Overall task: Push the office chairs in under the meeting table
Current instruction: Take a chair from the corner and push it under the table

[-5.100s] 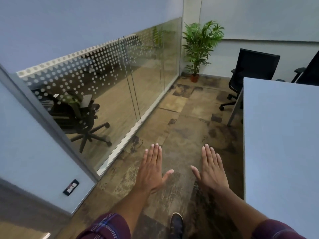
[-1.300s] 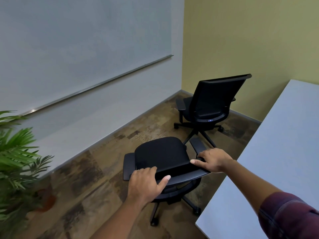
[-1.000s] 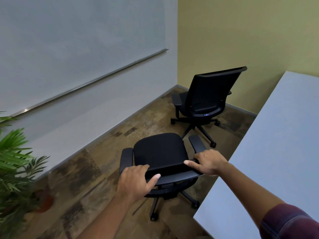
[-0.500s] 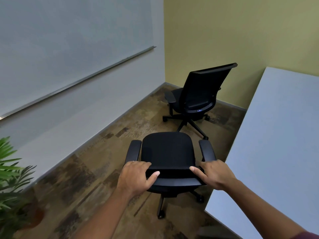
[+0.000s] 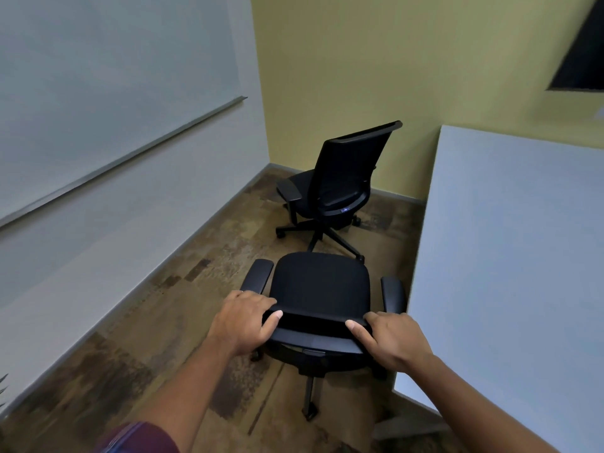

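Note:
A black office chair (image 5: 322, 286) stands right below me on the floor, its backrest top toward me and its seat facing away. My left hand (image 5: 243, 322) grips the left end of the backrest's top edge. My right hand (image 5: 390, 340) grips the right end. The chair's right armrest sits close to the edge of the white meeting table (image 5: 510, 266), which fills the right side. A second black office chair (image 5: 340, 188) stands farther off near the yellow wall, turned away from the table and clear of it.
A white wall with a whiteboard rail (image 5: 124, 158) runs along the left. A yellow wall (image 5: 359, 70) closes the far end. A dark screen (image 5: 585, 53) hangs at the top right. Open brown floor (image 5: 157, 338) lies between the chair and the left wall.
I walked from beside the glass partition to the near chair and took hold of its backrest with both hands. Over the last second the chair swung round square to me, closer to the table edge.

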Tool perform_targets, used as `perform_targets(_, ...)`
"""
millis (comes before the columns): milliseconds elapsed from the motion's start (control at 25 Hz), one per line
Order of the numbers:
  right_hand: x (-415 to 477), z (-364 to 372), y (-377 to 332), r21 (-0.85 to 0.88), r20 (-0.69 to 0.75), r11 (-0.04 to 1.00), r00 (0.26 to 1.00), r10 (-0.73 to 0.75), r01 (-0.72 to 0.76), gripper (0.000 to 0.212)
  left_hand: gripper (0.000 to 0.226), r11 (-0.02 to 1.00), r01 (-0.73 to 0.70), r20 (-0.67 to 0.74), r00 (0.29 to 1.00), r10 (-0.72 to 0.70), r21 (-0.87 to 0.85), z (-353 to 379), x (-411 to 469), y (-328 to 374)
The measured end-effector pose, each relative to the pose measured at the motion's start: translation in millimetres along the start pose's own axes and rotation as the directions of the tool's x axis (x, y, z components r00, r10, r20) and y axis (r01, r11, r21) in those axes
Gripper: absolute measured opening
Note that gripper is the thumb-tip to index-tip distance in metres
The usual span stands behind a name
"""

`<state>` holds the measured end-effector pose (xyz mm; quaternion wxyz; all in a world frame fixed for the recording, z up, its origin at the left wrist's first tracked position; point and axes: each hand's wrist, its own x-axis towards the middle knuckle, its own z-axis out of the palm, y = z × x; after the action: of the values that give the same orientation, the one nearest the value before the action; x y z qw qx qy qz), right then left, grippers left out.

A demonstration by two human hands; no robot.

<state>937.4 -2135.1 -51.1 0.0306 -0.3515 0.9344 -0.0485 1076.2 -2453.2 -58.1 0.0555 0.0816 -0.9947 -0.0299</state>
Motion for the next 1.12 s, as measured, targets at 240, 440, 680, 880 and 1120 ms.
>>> perform_targets(240, -2.2, 1.2, -33.6, -0.022, -0.031, 0.995, 0.995, 0.098, -0.099, 0.081, 0.065, 0.997, -0.056, 0.067, 0.996, 0.053, 0.045, -1.4, 25.1, -32.9)
perform_targets(440, 4.4, 0.4, -33.2, 0.0, -0.018, 0.984, 0.983, 0.181, -0.181, 0.084, 0.059, 0.991, -0.119, 0.056, 0.992, 0.116, 0.053, -1.9, 55.5, -36.5)
perform_targets(680, 21.1, -1.5, -34.7, 0.024, -0.026, 0.962, 0.962, 0.272, -0.271, 0.08, 0.059, 0.978, -0.206, 0.058, 0.977, 0.205, 0.014, 5.2, 104.1, -47.0)
perform_targets(880, 44.0, -4.5, -34.3, 0.034, -0.031, 0.936, 0.936, 0.352, -0.351, 0.078, 0.059, 0.946, -0.323, 0.063, 0.945, 0.322, 0.01, 12.1, 163.2, -56.7)
perform_targets(1120, 76.3, -7.1, -33.9, 0.03, 0.001, 0.888, 0.888, 0.459, -0.459, 0.08, 0.061, 0.895, -0.446, 0.117, 0.889, 0.443, -0.007, 19.4, 236.0, -61.4)
